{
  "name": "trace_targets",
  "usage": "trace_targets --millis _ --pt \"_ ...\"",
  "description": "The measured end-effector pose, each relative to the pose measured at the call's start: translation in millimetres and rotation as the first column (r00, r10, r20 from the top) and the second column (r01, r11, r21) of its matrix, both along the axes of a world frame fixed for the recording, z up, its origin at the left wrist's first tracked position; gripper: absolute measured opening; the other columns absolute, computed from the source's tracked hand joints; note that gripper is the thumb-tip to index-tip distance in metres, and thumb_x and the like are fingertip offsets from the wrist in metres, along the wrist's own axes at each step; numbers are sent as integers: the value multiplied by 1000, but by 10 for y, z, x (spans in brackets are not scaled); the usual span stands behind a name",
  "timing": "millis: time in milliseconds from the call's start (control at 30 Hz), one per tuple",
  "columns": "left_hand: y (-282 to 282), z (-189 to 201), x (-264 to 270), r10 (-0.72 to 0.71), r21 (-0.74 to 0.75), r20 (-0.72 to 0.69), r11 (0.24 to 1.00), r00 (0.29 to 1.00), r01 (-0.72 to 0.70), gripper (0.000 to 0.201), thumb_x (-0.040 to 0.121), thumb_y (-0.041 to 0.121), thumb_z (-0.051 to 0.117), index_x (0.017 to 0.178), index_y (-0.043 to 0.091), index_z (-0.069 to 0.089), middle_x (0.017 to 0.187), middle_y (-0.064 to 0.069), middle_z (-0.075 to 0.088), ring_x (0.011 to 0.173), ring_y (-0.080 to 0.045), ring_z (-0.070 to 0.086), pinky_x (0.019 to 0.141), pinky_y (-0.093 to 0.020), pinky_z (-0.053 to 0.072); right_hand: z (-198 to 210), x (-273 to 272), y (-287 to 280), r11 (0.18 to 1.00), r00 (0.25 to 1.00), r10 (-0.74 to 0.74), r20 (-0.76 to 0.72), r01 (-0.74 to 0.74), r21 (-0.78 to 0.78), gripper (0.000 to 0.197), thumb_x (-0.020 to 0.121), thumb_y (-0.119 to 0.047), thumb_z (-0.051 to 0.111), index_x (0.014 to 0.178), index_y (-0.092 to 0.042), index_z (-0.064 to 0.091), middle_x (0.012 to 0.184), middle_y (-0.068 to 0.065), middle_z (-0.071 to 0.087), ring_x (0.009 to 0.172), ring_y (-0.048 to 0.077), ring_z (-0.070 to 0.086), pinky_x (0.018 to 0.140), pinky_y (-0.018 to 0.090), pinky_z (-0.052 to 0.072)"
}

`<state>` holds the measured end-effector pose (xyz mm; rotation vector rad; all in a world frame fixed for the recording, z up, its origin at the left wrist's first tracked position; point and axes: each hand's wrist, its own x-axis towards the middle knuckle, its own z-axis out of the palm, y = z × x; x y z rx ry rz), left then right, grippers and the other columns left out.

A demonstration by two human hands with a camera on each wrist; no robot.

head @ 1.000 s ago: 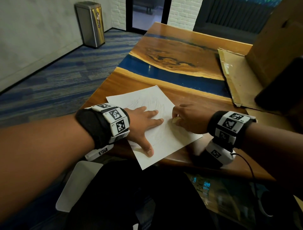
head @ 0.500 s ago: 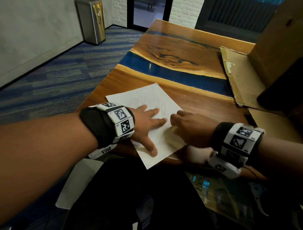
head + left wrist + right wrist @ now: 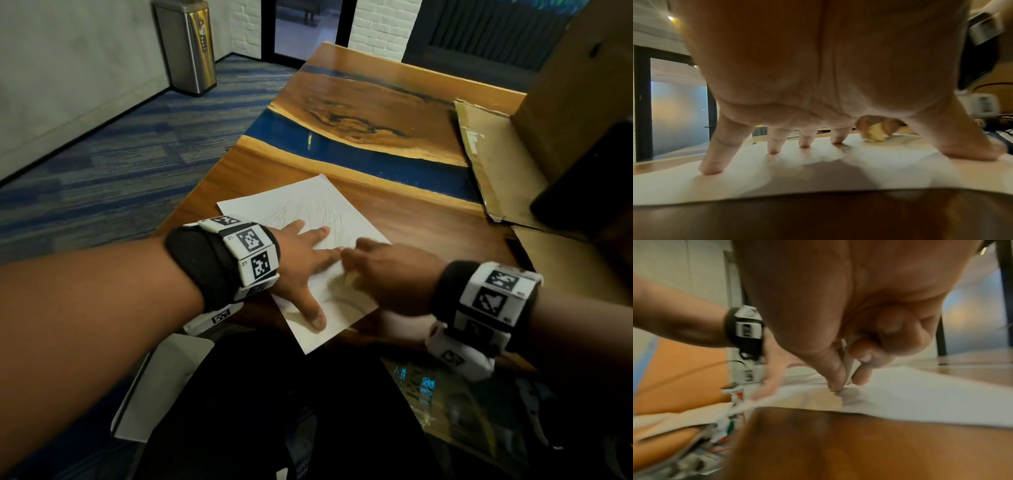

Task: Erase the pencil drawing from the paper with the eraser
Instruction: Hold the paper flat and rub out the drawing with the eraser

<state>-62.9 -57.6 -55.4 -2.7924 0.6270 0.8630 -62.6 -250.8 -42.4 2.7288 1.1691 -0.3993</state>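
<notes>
A white sheet of paper [image 3: 308,205] with faint pencil scribbles lies on the wooden table [image 3: 428,233] near its front edge. My left hand [image 3: 301,267] lies flat on the paper with spread straight fingers [image 3: 774,142], pressing it down. My right hand [image 3: 387,274] pinches a small pale eraser [image 3: 875,134] between thumb and fingertips and presses its tip [image 3: 849,368] onto the paper right beside the left index finger. In the head view the right hand is blurred and hides the eraser.
Flattened cardboard [image 3: 486,161] and a large cardboard box [image 3: 575,85] occupy the table's right side. A blue resin strip [image 3: 359,154] crosses the table beyond the paper. A steel bin [image 3: 188,44] stands on the carpet at far left. A dark bag [image 3: 291,411] sits below the table edge.
My right hand with the eraser has slid left and forward across the paper, close to the left index finger. The left hand has stayed flat on the sheet.
</notes>
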Motion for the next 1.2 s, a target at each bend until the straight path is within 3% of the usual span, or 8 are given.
trace_targets --millis 67,200,333,500,667,967,1100,1200 --pt "0 0 -3 3 5 0 1000 1000 -3 132 54 96 57 153 47 -15 165 6 -24 151 -38 -13 113 -66 19 -7 74 -25 997 996 -78 49 78 -10 33 98 -35 50 129 -23 43 117 0 50 88 18 56 78 40 56" --pt "7 -3 -12 2 -18 0 1000 1000 -2 130 56 94 59 153 48 -14 165 5 -23 152 -37 -13 115 -65 15 -78 -263 87 985 979 169 -111 -165 42 49 92 -41 61 133 -19 45 120 0 48 95 20 56 81 37 53" --pt "20 -38 6 -11 1 7 1000 1000 11 132 52 97 55 152 48 -15 164 7 -24 152 -36 -13 112 -68 19 2 99 26 992 992 -124 21 124 2 31 99 -34 50 127 -23 47 117 1 53 93 19 57 80 38 55" --pt "23 -31 11 12 -37 -15 999 1000 -12 131 52 94 61 151 53 -14 165 7 -23 151 -36 -16 112 -70 14 -116 -223 159 993 987 104 -119 -97 64 45 94 -41 58 132 -21 47 124 3 51 96 21 58 81 37 54" --pt "28 -30 17 -9 -31 -10 999 1000 9 130 51 97 57 151 51 -12 165 7 -23 152 -36 -14 112 -69 18 -28 62 110 990 991 -131 25 130 54 35 98 -33 52 131 -24 46 117 1 53 89 20 58 76 39 56" --pt "48 -50 14 -3 -32 -9 999 1000 2 130 49 98 56 149 53 -14 164 10 -25 152 -34 -15 111 -73 16 -22 69 112 990 992 -124 17 122 73 35 97 -32 54 130 -25 47 117 0 53 90 20 58 77 39 56" --pt "39 -27 4 18 -42 -26 999 1000 -19 128 51 95 60 148 56 -13 164 10 -25 151 -33 -17 111 -74 15 -92 -200 152 993 992 62 -114 -50 110 42 93 -39 61 130 -26 46 121 -2 48 92 18 55 79 36 54" --pt "21 -13 -18 3 -15 -3 1000 1000 -3 128 55 95 59 150 52 -15 164 8 -26 152 -34 -16 111 -71 15 -28 29 69 993 995 -103 13 102 61 35 96 -36 54 129 -26 46 118 1 53 91 21 59 78 39 55"
